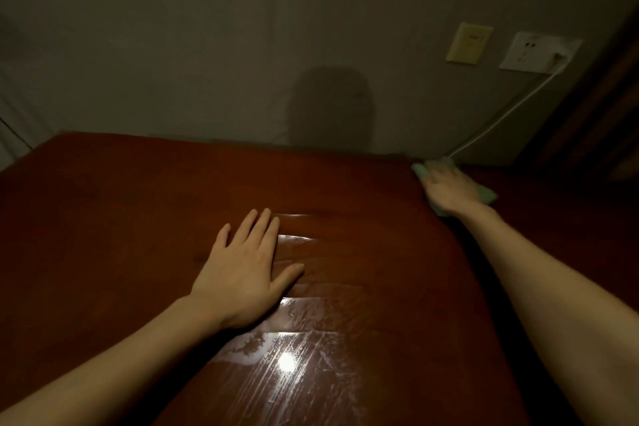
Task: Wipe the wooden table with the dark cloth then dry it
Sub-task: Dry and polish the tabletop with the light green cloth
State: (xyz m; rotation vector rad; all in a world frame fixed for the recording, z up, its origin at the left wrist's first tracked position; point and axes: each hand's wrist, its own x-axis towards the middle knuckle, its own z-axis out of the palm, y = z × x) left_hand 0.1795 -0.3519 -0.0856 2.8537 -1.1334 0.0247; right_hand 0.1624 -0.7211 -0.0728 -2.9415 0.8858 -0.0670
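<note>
The reddish-brown wooden table (pixel 121 218) fills the lower part of the head view, with wet streaks shining near its front middle. My left hand (pixel 245 270) lies flat on the tabletop, fingers straight and spread. My right hand (pixel 446 190) is stretched to the far right corner and presses flat on a pale green cloth (pixel 487 195), which is blurred. Most of the cloth is hidden under the hand.
A grey wall rises just behind the table. On it at the right are a yellowish switch plate (pixel 468 43) and a white socket (pixel 539 52) with a white cable (pixel 501 117) running down to the table's back edge. Dark wooden furniture (pixel 594 121) stands at far right.
</note>
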